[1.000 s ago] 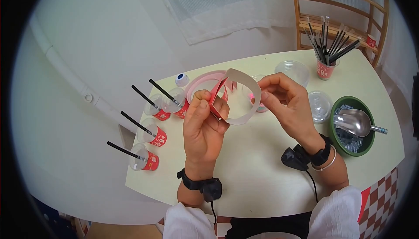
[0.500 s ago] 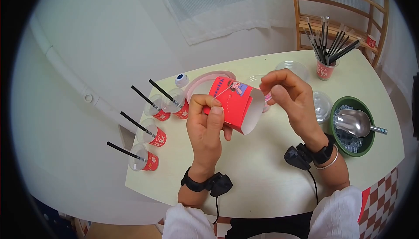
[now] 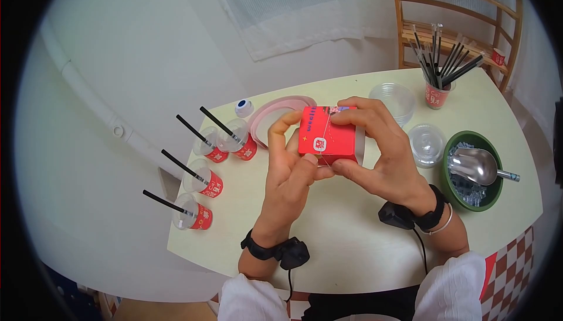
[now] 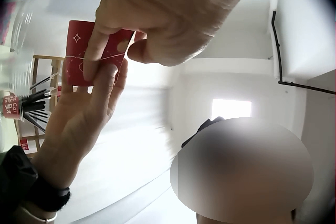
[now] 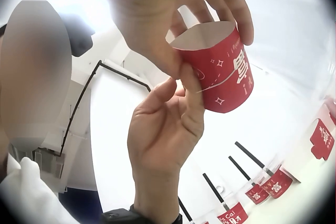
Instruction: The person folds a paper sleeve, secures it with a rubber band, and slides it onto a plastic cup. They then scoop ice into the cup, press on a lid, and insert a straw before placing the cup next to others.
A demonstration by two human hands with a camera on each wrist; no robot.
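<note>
Between both hands, above the table, is a red printed cardboard cup sleeve [image 3: 328, 136] with a white inside. A thin white string [image 5: 223, 82] runs across its outer face in the right wrist view. My left hand [image 3: 288, 177] holds the sleeve from the left, its thumb at the lower edge and index finger at the upper left corner. My right hand [image 3: 384, 160] grips the right side, fingers over the top face and thumb along the bottom edge. The sleeve's open end shows as a pale ring in the right wrist view.
Several clear cups [image 3: 204, 215] with red sleeves and black straws stand at the left. Behind the hands lies a pink-rimmed tray [image 3: 267, 113]. To the right are clear plastic containers [image 3: 427, 145], a green bowl [image 3: 475, 206] with a metal scoop [image 3: 478, 165], and a cup of straws [image 3: 437, 95].
The sleeve turned from end-on, showing as a ring, to its red printed face. My right hand, apart from it half a second ago, has moved left and taken hold of it.
</note>
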